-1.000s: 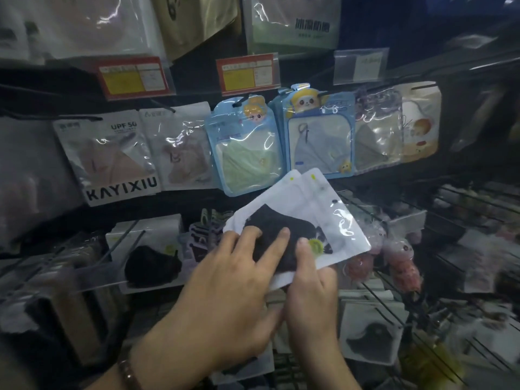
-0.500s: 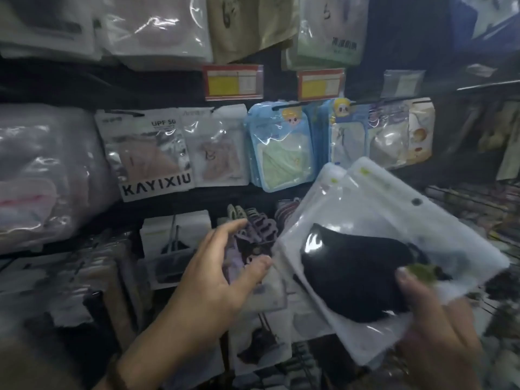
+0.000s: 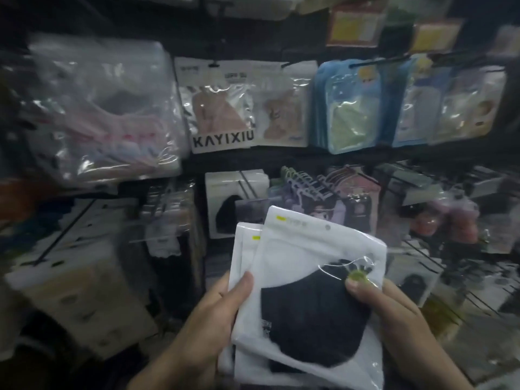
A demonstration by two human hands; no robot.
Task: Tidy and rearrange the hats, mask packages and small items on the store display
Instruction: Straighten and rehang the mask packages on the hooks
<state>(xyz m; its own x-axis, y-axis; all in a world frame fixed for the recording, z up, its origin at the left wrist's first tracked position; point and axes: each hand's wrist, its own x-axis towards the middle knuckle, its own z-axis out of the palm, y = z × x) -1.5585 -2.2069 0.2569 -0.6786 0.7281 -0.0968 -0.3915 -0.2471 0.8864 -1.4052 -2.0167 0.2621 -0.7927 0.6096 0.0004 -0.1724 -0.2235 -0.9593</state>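
A person's two bare hands grip a small stack of white mask packages (image 3: 309,280) in front of a crowded store display, the front pack showing a black mask through its clear window. The left hand (image 3: 213,313) clasps the stack's left edge, thumb on the front; the right hand (image 3: 394,308) pinches the right edge, thumb pressed beside a small green sticker (image 3: 356,275). At least two packs are in the stack, fanned slightly at their top edges and not yet squared, each with a hang hole near the top.

The packs are off the display, held low at the centre of the view, in front of the lower row of pegs. Just above them, a white box with a black mask (image 3: 233,204) hangs on a metal hook (image 3: 247,182), and beside it sit hair claw clips (image 3: 315,184) on cards. Along the upper row, the KAYIXIU mask pack (image 3: 222,108), a neighbouring pink mask pack (image 3: 284,111) and blue children's mask packs (image 3: 349,105) hang fairly straight. At the display's upper left edge a large clear bag of soft goods (image 3: 98,108) bulges outwards; its contents are too blurred to name.

By the look of it, the tidying is mid-course: the upper row appears in order, while the stack in hand has no place yet and the lower rows at the left and right edges look jumbled. What seems to remain is evening up the packs and hanging them on a free peg; which one is meant cannot be told.
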